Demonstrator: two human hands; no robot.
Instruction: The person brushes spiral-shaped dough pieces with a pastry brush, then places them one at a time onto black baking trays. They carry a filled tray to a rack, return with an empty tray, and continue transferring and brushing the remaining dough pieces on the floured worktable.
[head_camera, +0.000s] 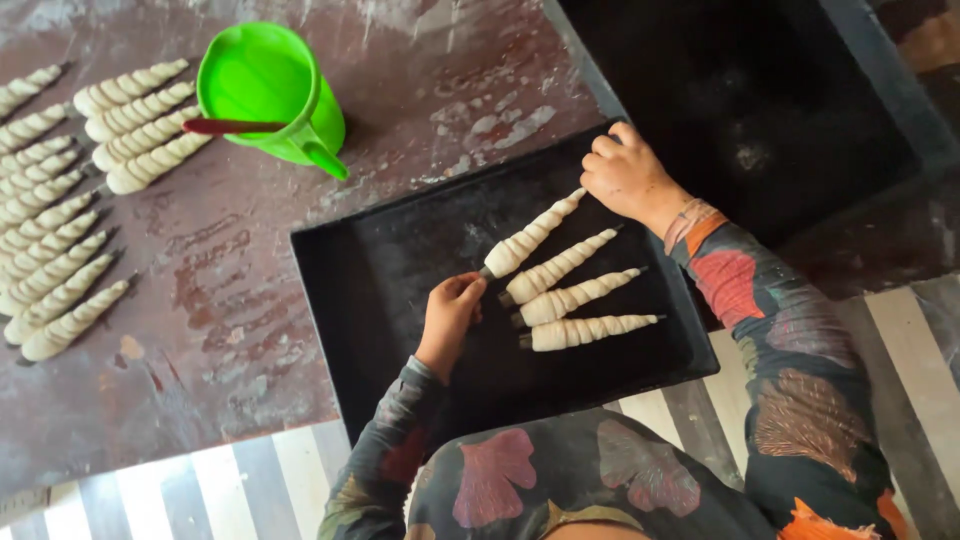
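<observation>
A black baking tray (400, 260) lies on the worn brown table and holds several spiral dough cones (570, 298) side by side. My left hand (450, 312) pinches the wide end of the topmost dough cone (530, 238). My right hand (625, 175) is at the tray's far corner, fingers curled, meeting that same cone's narrow tip. The other cones lie untouched below it, tips pointing right.
A green plastic jug (270, 85) with a red-handled brush (230, 126) across its mouth stands at the back left. Rows of several more dough cones (60, 250) cover the table's left side. A second dark tray (750, 100) lies at the upper right.
</observation>
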